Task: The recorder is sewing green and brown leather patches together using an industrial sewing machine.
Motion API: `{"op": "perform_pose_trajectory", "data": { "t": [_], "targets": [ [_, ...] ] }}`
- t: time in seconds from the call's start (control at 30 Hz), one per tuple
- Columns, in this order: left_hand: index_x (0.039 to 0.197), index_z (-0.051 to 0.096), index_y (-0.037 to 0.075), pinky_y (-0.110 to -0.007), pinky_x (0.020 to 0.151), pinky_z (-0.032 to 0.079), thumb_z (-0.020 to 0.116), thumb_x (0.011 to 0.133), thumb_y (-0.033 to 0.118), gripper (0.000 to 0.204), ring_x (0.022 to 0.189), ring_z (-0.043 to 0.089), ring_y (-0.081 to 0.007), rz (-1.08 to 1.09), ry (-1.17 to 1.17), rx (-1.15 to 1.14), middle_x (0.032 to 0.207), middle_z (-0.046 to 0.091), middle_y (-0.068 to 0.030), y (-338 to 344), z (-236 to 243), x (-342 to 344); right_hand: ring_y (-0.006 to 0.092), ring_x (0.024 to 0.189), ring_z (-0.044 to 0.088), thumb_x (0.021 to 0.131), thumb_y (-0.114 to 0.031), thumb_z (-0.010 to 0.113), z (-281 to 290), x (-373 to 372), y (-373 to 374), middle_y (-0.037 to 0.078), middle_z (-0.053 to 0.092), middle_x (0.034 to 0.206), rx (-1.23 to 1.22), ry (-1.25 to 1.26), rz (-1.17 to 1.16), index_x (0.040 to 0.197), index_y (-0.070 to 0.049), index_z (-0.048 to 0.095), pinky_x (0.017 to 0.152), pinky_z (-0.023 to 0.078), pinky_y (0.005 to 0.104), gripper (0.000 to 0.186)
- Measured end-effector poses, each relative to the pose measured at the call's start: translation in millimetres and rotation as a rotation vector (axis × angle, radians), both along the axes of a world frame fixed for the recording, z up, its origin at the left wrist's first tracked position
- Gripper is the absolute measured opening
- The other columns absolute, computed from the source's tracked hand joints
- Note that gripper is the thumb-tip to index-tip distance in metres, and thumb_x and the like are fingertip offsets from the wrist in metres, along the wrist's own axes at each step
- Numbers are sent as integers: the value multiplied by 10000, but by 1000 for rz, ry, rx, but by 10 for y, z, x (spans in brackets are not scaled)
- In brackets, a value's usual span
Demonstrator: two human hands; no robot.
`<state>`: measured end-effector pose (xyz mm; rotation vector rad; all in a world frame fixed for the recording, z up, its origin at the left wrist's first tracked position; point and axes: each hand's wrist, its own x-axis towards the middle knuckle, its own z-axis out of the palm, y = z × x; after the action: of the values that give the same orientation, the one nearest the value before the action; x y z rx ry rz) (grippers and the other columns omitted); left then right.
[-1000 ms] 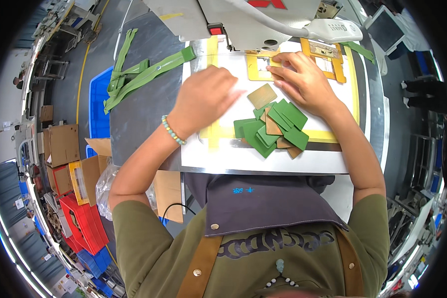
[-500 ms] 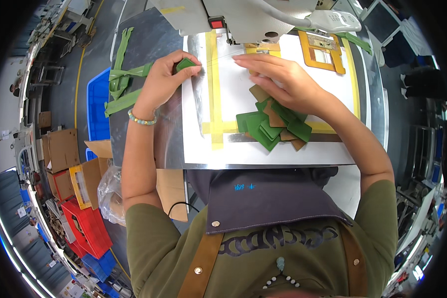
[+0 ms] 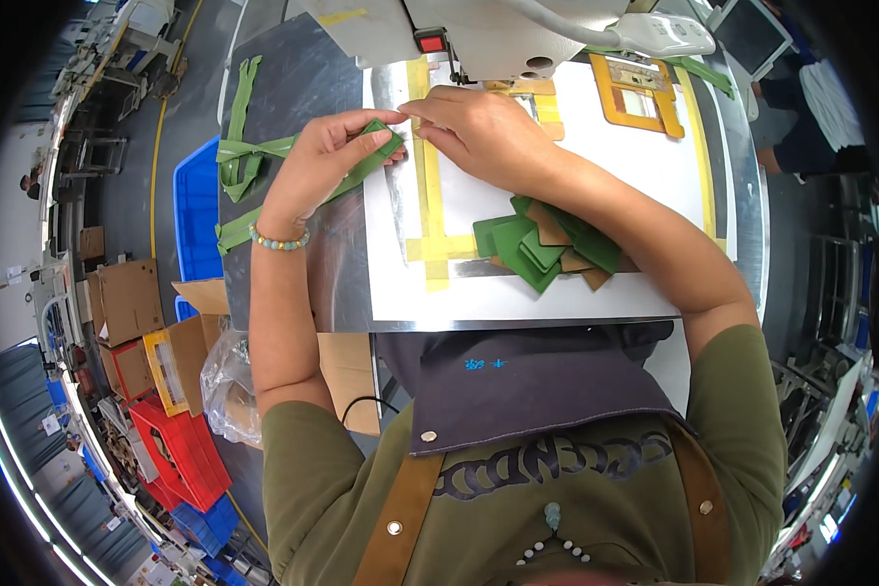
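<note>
My left hand [image 3: 327, 161] is closed round a small green leather-like patch [image 3: 385, 140], pinched between thumb and fingers. A long green strip [image 3: 232, 231] runs under that hand and comes out beside the patch. Just right of the patch is my right hand [image 3: 474, 132], its fingertips drawn together close to my left fingers; what they pinch, if anything, is too small to make out. Below my right forearm lies a loose pile of green and brown patches [image 3: 532, 244] on the white sheet [image 3: 459, 306]. The sewing machine head [image 3: 498, 39] stands just beyond my hands.
An orange-yellow frame [image 3: 645, 117] lies at the right on the sheet, near yellow tape strips [image 3: 438, 220]. More green strip [image 3: 241, 98] rests at the left table edge. A blue bin [image 3: 195, 210], a cardboard box [image 3: 181, 356] and a red crate [image 3: 181, 454] stand left of the table.
My right hand has moved left from near the needle to beside my left hand. The green strip now shows alongside the patch in my left hand. The pile of patches looks slightly shifted.
</note>
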<state>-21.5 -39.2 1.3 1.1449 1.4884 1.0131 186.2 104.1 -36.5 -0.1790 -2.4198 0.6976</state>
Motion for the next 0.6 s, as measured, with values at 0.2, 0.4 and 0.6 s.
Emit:
{"op": "perform_pose_trajectory", "data": {
  "t": [0.2, 0.4, 0.6],
  "targets": [
    [1312, 704, -45, -258, 895, 562, 656, 1099, 142, 288, 938, 709, -106, -40, -15, -11, 1041, 766, -51, 13, -19, 0, 319, 833, 710, 980, -170, 749, -13, 13, -12, 103, 697, 938, -39, 72, 29, 1021, -32, 748, 724, 570, 428, 144],
    [1187, 695, -18, -252, 862, 544, 654, 1105, 160, 200, 898, 656, -79, -72, -11, 26, 986, 723, -14, 38, -84, 9, 304, 714, 664, 981, -215, 768, 23, 42, -49, 85, 647, 818, 13, 10, 14, 869, -36, 713, 625, 528, 421, 218],
    [1147, 678, -3, -248, 853, 528, 641, 1112, 154, 165, 887, 629, -69, -119, -40, 6, 975, 691, 8, 30, -82, 9, 288, 686, 644, 973, -219, 783, 9, 14, -40, 85, 637, 771, -26, 90, -16, 805, -35, 700, 613, 511, 409, 262]
  ]
}}
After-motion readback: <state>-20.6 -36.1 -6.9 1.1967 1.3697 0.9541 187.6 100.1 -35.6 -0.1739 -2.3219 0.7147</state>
